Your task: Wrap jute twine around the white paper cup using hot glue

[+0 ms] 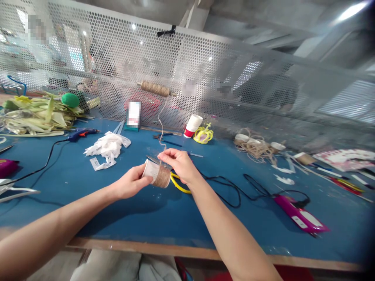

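My left hand [133, 181] grips a white paper cup [150, 170] lying on its side in the air, its rim end to the left. Brown twine [162, 178] is wound around the right half of the cup. Thumb and fingers of my right hand [181, 166] pinch the twine strand [161, 123] just above the cup. That strand runs up to a twine spool [155, 88] on a rod at the mesh panel. Scissors with a yellow handle [179, 187] are partly hidden behind the cup and my right hand; whether they touch that hand I cannot tell.
Crumpled white plastic [108, 148] and a blue glue gun [83, 133] lie left. A corn husk pile [38, 115] is further back. Behind stand cups [192, 125] and a yellow crown-like piece [203, 134]. A purple power strip [301, 214], black cable and loose twine [256, 146] are right.
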